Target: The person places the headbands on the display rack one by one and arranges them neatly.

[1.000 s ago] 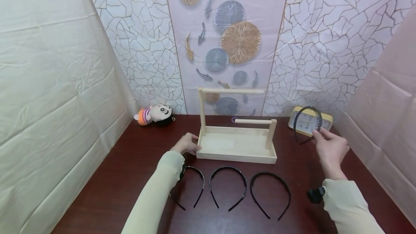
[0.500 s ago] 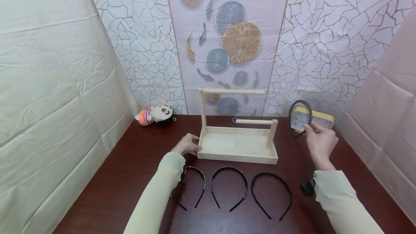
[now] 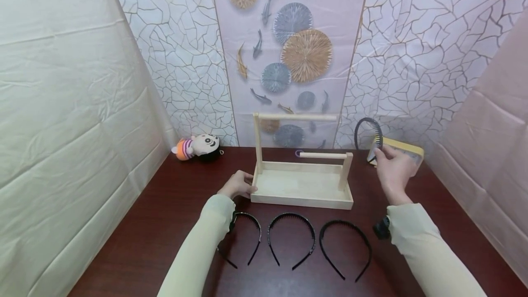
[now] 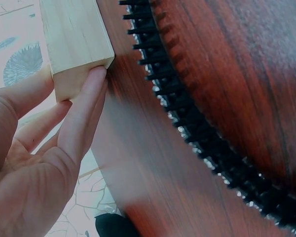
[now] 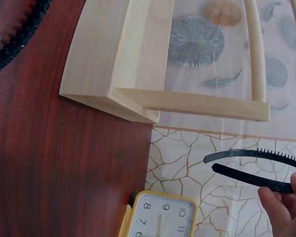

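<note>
My right hand (image 3: 396,172) pinches a black toothed headband (image 3: 367,123) between thumb and fingers, raised above the table in front of a yellow clock. In the right wrist view the two ends of that headband (image 5: 232,154) point toward the wooden rack. At the left end of the wooden rack (image 3: 301,201), a tray with two horizontal bars, my left hand (image 3: 238,184) grips the end wall, with fingers around its corner (image 4: 81,79). Nearer to me lie three more headbands: a left one (image 3: 259,228) partly behind my sleeve, a middle one (image 3: 312,233) and a right one (image 3: 366,242).
The yellow clock (image 3: 406,149) stands at the back right, partly hidden by my right hand. A doll (image 3: 198,145) lies at the back left. A small purple ring (image 3: 298,153) shows at the lower bar's tip. Patterned cloth (image 3: 307,54) hangs behind the dark table (image 3: 140,237).
My right hand has moved left and slightly up with the headband, toward the rack, and now covers part of the clock. My left hand stays at the rack's end.
</note>
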{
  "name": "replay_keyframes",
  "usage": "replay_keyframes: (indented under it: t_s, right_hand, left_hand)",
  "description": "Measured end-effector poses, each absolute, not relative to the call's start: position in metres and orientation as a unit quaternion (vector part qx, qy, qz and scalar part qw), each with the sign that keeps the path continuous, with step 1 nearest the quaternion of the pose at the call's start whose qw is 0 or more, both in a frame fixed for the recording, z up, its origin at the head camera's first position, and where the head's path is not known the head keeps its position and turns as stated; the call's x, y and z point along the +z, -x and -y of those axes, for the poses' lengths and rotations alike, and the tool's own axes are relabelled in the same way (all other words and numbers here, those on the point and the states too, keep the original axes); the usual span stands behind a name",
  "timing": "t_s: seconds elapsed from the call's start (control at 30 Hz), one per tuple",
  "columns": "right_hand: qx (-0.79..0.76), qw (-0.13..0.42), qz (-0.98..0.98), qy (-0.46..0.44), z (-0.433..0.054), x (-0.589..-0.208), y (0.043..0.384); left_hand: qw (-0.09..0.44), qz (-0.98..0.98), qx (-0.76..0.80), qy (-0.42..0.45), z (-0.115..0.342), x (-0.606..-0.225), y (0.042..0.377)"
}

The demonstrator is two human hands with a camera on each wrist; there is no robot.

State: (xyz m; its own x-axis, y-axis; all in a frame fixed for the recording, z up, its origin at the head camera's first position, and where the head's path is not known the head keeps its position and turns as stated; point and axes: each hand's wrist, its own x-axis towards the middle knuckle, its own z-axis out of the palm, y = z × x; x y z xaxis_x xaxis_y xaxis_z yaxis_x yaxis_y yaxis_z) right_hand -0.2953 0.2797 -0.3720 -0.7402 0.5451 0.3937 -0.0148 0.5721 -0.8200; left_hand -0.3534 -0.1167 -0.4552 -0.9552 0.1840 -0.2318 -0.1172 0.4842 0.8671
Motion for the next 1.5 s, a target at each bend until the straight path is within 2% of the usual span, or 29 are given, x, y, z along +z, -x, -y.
replay_keyframes:
  t_s: [0.83, 1.5]
  right_hand:
    - [0.43, 0.346, 0.825, 0.119, -0.226, -0.354, 0.316]
    - [0.464, 0.332, 0.814, 0.105, -0.194, -0.355, 0.326]
  left_hand:
    - [0.14, -0.853, 0.502, -0.014, 0.113, -0.452, 0.351]
    - [0.142, -0.849, 0.509, -0.003, 0.113, -0.452, 0.35]
